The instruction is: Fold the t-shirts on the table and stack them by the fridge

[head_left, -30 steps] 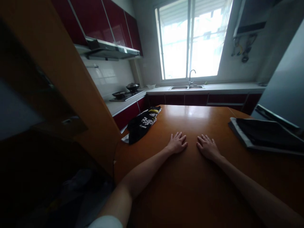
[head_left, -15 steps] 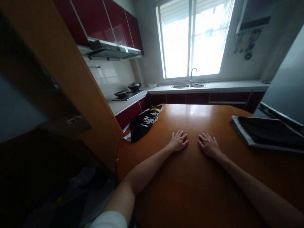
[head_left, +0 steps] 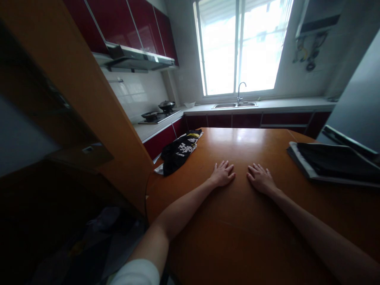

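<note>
My left hand (head_left: 222, 174) lies palm down on the brown wooden table (head_left: 243, 221), its fingers spread and nothing in it. A short gap to the right, my right hand (head_left: 261, 179) rests flat on the same surface, also with fingers apart and holding nothing. Beyond my left hand, at the table's left edge, is a crumpled black garment (head_left: 181, 152) with white lettering and a yellow patch. To the right of my right hand lies a folded stack of black and pale cloth (head_left: 335, 160).
Behind the table runs a white counter (head_left: 282, 103) with a steel sink (head_left: 225, 105) and a faucet (head_left: 238, 93). At left, a lidded wok (head_left: 166, 105) and a pan (head_left: 150, 116) sit on the stove. A wooden partition (head_left: 118, 130) borders the left side, a silvery appliance (head_left: 356, 99) the right.
The view has tilted very slightly, shifting the whole scene a little upward. Both hands keep the same place and pose on the table.
</note>
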Available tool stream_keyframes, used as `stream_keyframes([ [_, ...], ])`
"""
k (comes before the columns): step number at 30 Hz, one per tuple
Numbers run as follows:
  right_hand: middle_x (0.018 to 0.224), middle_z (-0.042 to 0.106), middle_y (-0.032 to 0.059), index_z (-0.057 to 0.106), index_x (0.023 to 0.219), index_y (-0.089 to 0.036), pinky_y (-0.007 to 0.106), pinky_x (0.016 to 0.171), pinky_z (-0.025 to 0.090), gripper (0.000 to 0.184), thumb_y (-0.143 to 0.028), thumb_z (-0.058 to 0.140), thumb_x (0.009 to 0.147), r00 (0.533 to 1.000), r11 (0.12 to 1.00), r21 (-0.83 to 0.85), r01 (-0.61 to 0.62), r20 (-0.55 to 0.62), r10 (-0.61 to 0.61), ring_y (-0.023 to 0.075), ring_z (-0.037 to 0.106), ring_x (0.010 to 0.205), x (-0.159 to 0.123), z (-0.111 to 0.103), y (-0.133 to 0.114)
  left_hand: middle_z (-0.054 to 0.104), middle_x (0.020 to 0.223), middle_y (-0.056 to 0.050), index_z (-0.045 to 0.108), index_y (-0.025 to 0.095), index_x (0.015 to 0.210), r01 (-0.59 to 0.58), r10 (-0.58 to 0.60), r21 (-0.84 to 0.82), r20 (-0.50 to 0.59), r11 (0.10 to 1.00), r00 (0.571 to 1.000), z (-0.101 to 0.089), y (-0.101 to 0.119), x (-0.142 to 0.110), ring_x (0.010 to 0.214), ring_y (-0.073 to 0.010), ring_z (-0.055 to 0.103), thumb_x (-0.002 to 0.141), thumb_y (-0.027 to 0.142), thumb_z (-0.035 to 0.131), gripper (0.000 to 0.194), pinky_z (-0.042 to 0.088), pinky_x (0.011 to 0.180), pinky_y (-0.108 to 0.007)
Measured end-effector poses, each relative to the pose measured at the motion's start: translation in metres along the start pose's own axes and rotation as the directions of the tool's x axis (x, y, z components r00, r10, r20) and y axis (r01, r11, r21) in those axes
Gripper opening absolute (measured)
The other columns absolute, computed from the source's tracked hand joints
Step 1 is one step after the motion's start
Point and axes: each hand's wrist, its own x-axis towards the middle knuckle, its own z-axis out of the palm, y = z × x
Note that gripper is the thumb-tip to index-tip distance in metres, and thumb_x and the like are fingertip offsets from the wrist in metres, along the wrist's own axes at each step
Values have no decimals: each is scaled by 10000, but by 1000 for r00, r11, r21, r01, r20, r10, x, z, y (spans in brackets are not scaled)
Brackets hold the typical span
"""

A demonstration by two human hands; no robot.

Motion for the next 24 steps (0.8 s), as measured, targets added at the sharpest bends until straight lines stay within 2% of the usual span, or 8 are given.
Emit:
stream_keyframes([
  [4, 1623, 371, 112, 499, 1492, -209, 555, 1210, 198, 558, -464, 349, 1019, 1000, 1000, -2, 0, 3, 0, 301, 277, 1515, 0, 0, 0, 309, 1650, -111, 474, 272, 1502, -2, 1, -46, -35, 999, 999, 3, 0, 1, 1537, -314, 228, 987, 585, 429, 604, 131, 1217, -636],
  [6, 1624, 370, 113, 498, 1492, -208, 558, 1209, 200, 559, -466, 350, 1019, 1000, 1000, -4, 0, 5, 0, 302, 278, 1515, 0, 0, 1, 419, 1597, -87, 569, 271, 1419, 12, -24, -128, -92, 992, 995, 2, -2, 4, 1501, -304, 320, 980, 544, 481, 524, 182, 1220, -607],
  [9, 1622, 374, 112, 494, 1495, -207, 559, 1208, 203, 562, -468, 342, 1022, 1000, 1000, -9, 3, 7, -3, 301, 279, 1515, 1, 2, 3, 640, 1397, -55, 672, 239, 1292, 77, -130, -255, -199, 964, 971, -7, -12, 12, 1328, -237, 554, 970, 444, 546, 402, 368, 1179, -422],
  [12, 1625, 369, 112, 492, 1496, -205, 560, 1208, 203, 566, -472, 327, 1025, 1000, 1000, -10, 9, 10, -9, 297, 273, 1518, 1, 2, 4, 691, 1315, -67, 668, 186, 1289, 178, -264, -287, -294, 941, 919, -29, -39, 19, 1223, -193, 626, 955, 326, 573, 375, 450, 1092, -280],
  [14, 1627, 364, 114, 492, 1497, -199, 566, 1208, 202, 571, -473, 323, 1025, 1000, 1000, -8, 12, 11, -12, 299, 272, 1518, 1, 2, 4, 673, 1330, -109, 646, 145, 1303, 279, -379, -296, -370, 913, 848, -47, -65, 16, 1238, -213, 613, 948, 254, 557, 381, 438, 1106, -306],
  [18, 1624, 368, 118, 497, 1494, -197, 572, 1204, 206, 571, -465, 320, 1022, 1000, 1000, -9, 12, 12, -12, 306, 279, 1513, 1, 2, 3, 575, 1427, -190, 607, 112, 1315, 471, -566, -315, -505, 824, 652, -75, -120, -7, 1380, -310, 474, 939, 163, 487, 398, 281, 1200, -523],
  [22, 1619, 377, 119, 504, 1489, -203, 566, 1200, 217, 564, -463, 325, 1021, 1000, 1000, -12, 10, 2, -10, 303, 285, 1510, 1, 2, 1, 395, 1569, -232, 530, 111, 1385, 672, -715, -352, -581, 652, 390, -78, -168, -33, 1512, -364, 241, 930, 225, 512, 470, 124, 1196, -656],
  [24, 1617, 382, 117, 507, 1485, -210, 560, 1202, 216, 558, -463, 328, 1021, 1000, 1000, -13, 11, -2, -11, 298, 289, 1510, 1, 2, 1, 424, 1538, -266, 531, 92, 1371, 741, -783, -380, -540, 554, 308, -75, -184, -39, 1506, -388, 246, 917, 307, 557, 503, 132, 1181, -667],
])
